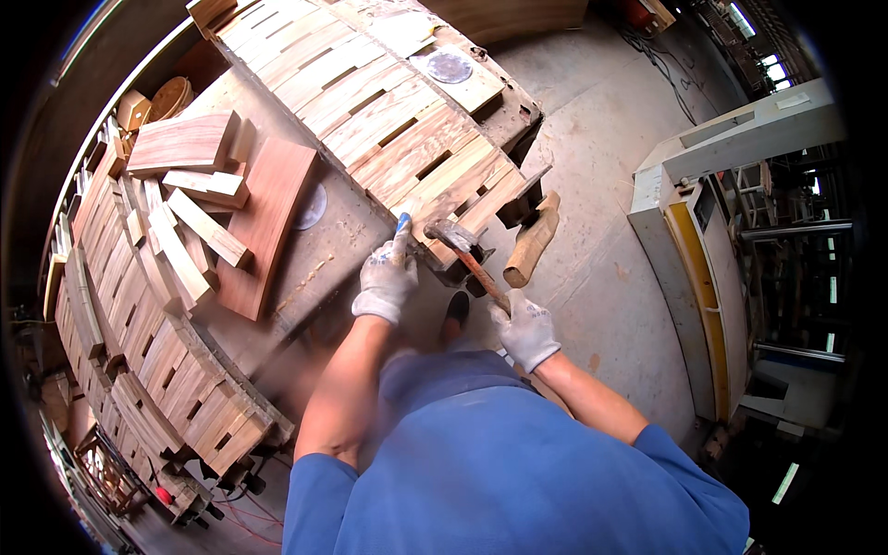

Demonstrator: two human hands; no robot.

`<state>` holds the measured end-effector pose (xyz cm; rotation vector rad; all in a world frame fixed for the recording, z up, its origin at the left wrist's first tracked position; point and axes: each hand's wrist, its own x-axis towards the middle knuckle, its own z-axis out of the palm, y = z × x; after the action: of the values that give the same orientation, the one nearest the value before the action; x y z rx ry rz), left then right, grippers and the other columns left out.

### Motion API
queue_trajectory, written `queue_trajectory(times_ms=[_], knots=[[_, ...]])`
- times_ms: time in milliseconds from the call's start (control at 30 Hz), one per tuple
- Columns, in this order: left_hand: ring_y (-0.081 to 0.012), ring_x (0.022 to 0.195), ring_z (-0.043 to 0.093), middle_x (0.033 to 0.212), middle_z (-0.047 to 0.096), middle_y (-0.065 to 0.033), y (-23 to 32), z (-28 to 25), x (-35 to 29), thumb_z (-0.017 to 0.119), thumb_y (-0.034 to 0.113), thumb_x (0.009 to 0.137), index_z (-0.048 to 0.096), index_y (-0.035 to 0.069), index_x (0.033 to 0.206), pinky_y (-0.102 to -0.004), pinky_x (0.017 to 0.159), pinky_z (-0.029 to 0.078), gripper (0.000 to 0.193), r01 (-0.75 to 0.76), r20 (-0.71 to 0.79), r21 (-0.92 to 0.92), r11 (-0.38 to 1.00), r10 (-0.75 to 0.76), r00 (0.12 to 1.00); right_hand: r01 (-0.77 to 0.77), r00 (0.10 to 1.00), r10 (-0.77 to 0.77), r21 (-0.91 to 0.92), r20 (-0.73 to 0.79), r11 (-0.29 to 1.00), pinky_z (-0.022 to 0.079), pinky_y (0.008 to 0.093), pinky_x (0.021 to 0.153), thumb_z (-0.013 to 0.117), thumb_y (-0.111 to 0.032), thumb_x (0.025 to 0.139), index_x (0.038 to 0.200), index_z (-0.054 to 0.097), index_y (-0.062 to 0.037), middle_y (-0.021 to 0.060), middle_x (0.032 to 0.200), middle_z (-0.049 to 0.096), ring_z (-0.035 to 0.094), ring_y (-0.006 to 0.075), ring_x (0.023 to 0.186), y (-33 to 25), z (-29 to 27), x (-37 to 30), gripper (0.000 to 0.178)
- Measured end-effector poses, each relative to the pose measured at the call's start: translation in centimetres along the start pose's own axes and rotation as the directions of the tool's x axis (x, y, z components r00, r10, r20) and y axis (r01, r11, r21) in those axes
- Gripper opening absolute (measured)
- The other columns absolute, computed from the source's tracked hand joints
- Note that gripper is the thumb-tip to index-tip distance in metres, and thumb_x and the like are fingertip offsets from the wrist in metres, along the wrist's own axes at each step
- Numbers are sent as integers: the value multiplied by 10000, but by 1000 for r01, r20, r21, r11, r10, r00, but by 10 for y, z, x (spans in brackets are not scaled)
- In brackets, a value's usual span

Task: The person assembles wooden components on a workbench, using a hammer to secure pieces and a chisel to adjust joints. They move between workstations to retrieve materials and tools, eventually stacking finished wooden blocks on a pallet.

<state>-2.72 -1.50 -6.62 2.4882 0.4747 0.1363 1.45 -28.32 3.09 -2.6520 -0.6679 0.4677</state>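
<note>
While the right hand (pixel 524 330) is closed round the handle of a hammer (pixel 474 266), the hammer's head lies over the near end of a long row of slotted pale wood pieces (pixel 393 129). Left hand (pixel 386 279) – gloved like the right – is just beside that end, one blue-tipped finger extended toward the wood; cannot tell whether it touches or holds anything. To the right of the hammer: a stout wooden bar (pixel 534 239), set at a slant near a dark metal fitting (pixel 524 202). On the left, the desk (pixel 350 242) carries a broad reddish board (pixel 266 222) and a heap of loose paler blocks (pixel 208 228). Further left, a second slotted row (pixel 176 361) curves along the fisheye rim. Grey machine frame with a yellow strip (pixel 696 268) – well apart, on the right.
</note>
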Motion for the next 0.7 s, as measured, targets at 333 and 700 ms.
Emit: queue_trajectory(times_ms=[333,700], knots=[[-387,925,714,1026,722,-191,-1,2,0,703,129,879,381,211,1643,-518,845,583,833,-18,-42,-31,999,16,999,-57,998,60,97,-34,994,528,573,709,671,-350,999,1005,592,-49,235,768,686,696,472,777,-4,-8,3,311],[-395,908,715,1014,730,-190,-2,3,0,704,142,884,400,242,1634,-529,836,584,815,-11,-52,-39,999,9,999,-177,984,179,59,-28,982,531,589,754,656,-323,998,1010,593,-39,277,815,689,694,500,834,0,-13,17,291]])
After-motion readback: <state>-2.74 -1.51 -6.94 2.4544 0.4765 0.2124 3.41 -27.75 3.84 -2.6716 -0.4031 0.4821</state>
